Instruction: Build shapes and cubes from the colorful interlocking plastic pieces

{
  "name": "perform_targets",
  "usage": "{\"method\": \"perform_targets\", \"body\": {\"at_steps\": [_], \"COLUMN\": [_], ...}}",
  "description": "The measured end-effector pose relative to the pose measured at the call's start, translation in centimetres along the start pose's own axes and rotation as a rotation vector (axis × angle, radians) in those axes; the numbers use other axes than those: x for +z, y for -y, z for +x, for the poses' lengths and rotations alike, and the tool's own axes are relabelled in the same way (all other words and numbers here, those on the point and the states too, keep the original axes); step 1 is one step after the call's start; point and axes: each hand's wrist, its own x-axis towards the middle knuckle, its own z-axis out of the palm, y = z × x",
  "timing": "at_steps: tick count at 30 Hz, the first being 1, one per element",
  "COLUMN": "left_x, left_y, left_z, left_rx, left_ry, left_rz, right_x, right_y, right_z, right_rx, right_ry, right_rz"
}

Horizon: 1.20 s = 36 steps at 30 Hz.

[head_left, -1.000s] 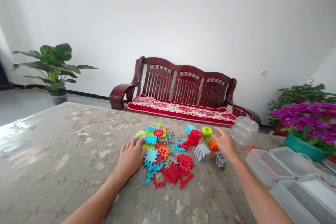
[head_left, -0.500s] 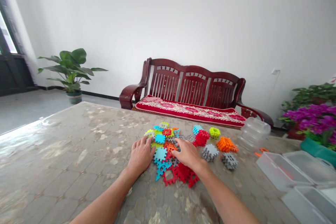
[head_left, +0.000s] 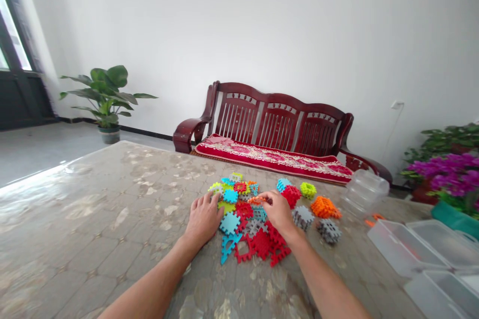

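Observation:
A mixed heap of notched plastic building pieces (head_left: pixel 261 243) in red, blue, grey, green and orange lies on the table before me. My right hand (head_left: pixel 277 214) pinches an orange building piece (head_left: pixel 256 200) just over the heap. My left hand (head_left: pixel 204 217) rests at the heap's left edge, palm down with fingers spread, beside a light blue piece (head_left: pixel 229 223). Sorted stacks stand to the right: red pieces (head_left: pixel 291 196), grey pieces (head_left: pixel 303 217), darker grey pieces (head_left: pixel 329 231), orange pieces (head_left: pixel 325 207), green pieces (head_left: pixel 308 190) and blue pieces (head_left: pixel 283 185).
Clear plastic boxes (head_left: pixel 407 246) lie at the table's right side, with stacked clear containers (head_left: pixel 364 192) behind them. A wooden bench (head_left: pixel 279 122) stands beyond the table (head_left: pixel 75 224). Purple flowers (head_left: pixel 449 172) are at the far right, a potted plant (head_left: pixel 108 94) at the left.
My right hand has picked an orange piece from the heap and shifted slightly right with it. Red, grey and blue pieces beneath now show. My left hand stays nearly in place.

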Motion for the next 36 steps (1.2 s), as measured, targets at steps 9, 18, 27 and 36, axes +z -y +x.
{"method": "perform_targets", "body": {"at_steps": [9,18,27,36], "left_x": [0.1,0.4,0.8,0.6], "left_y": [0.0,0.2,0.4,0.4], "left_z": [0.1,0.2,0.4,0.4], "left_rx": [0.004,0.012,0.017,0.02], "left_ry": [-0.008,-0.018,-0.014,0.008], "left_rz": [-0.003,-0.007,0.02,0.026], "right_x": [0.7,0.8,-0.1,-5.1], "right_y": [-3.2,-2.8,-1.0,-1.1], "right_z": [-1.2,-1.0,-1.4,-2.1], "right_rx": [0.029,-0.007,-0.148,-0.106], "right_ry": [0.148,0.19,0.275,-0.082], "right_rz": [-0.069,-0.119,-0.281,-0.218]}}
